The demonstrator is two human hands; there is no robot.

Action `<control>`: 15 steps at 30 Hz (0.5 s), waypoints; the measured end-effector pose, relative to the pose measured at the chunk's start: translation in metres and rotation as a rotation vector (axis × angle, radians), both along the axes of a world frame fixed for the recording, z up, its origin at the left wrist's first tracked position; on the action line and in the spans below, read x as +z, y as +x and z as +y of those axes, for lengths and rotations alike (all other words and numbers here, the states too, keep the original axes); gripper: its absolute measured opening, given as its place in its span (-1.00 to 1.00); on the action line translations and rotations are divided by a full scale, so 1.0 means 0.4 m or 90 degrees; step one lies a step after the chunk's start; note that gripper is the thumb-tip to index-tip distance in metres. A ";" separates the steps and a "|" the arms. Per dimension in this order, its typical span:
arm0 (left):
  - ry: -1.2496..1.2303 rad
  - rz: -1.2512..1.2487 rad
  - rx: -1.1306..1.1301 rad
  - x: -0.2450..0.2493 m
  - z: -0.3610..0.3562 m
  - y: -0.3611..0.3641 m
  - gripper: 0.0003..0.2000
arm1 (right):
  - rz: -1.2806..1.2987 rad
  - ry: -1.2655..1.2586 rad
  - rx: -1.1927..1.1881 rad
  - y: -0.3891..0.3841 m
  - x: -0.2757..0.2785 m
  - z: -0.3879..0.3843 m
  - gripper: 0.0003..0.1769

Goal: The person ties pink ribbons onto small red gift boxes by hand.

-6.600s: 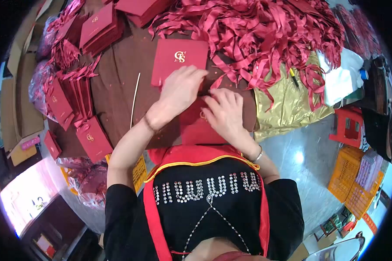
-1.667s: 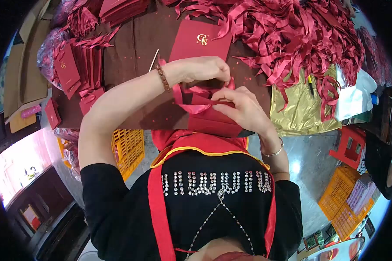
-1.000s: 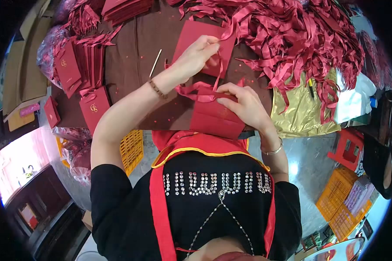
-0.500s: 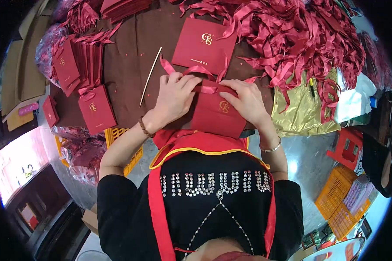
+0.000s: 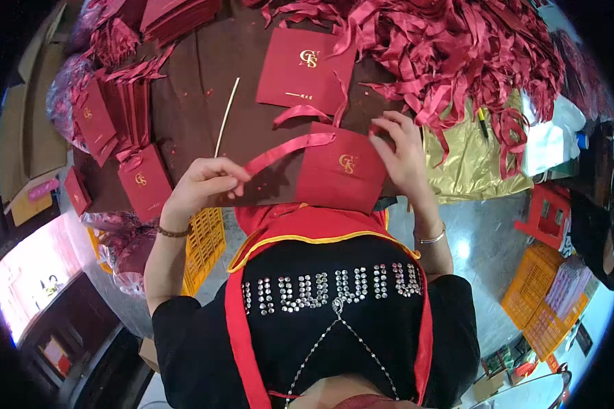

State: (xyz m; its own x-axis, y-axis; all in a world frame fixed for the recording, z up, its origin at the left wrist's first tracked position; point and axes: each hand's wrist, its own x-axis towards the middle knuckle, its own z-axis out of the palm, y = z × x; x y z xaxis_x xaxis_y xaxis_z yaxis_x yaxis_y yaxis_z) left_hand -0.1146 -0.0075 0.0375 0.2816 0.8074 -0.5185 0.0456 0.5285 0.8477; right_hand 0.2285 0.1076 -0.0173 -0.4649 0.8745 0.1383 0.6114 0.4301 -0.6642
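Note:
A small dark-red paper bag [image 5: 341,170] with a gold logo lies at the table's near edge, against the apron. Its red satin ribbon [image 5: 280,153] comes from near the top edge and stretches left. My left hand [image 5: 208,183] is closed, pinching the ribbon's free end. Beside the bag's upper right corner is my right hand [image 5: 404,151], thumb and fingers apart. A small red bit shows by its fingertips; I cannot make out what it is. Just beyond lies a larger red bag [image 5: 305,71] with a loose ribbon.
A thin pale stick [image 5: 227,117] lies left of the bags. Finished-looking bags [image 5: 144,183] stand at left. A heap of red ribbons [image 5: 450,54] covers the back right, above gold wrapping [image 5: 467,160] with a yellow-black pen [image 5: 483,124]. Orange crates [image 5: 205,242] stand below the table.
My left hand has moved left and down from the bag's top, drawing the ribbon out straight. My right hand has shifted right, off the bag's front.

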 end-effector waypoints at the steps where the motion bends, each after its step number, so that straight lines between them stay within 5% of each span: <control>1: -0.078 -0.196 0.073 -0.013 -0.006 -0.002 -0.72 | 0.032 0.008 -0.022 0.021 -0.008 -0.002 -0.73; 5: 0.079 -0.322 0.159 -0.034 0.005 0.062 -0.73 | 0.076 -0.057 0.012 0.065 -0.029 -0.015 -0.80; 11: 0.159 -0.203 0.171 -0.041 0.063 0.094 -0.88 | 0.040 -0.069 -0.010 0.033 0.036 -0.055 -0.72; 13: 0.303 0.168 0.145 -0.016 0.088 0.125 -0.83 | -0.026 0.039 -0.013 0.028 0.045 -0.064 -0.67; 15: 0.352 0.258 0.119 0.000 0.107 0.156 -0.77 | -0.034 0.040 -0.021 0.019 0.056 -0.070 -0.67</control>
State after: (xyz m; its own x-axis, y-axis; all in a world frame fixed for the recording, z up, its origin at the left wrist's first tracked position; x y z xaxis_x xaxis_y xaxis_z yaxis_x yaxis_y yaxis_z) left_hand -0.0522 0.0354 0.0375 -0.0162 0.9984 -0.0537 0.3646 0.0560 0.9295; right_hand 0.2361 0.0796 0.0052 -0.4437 0.8802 0.1684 0.6601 0.4481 -0.6029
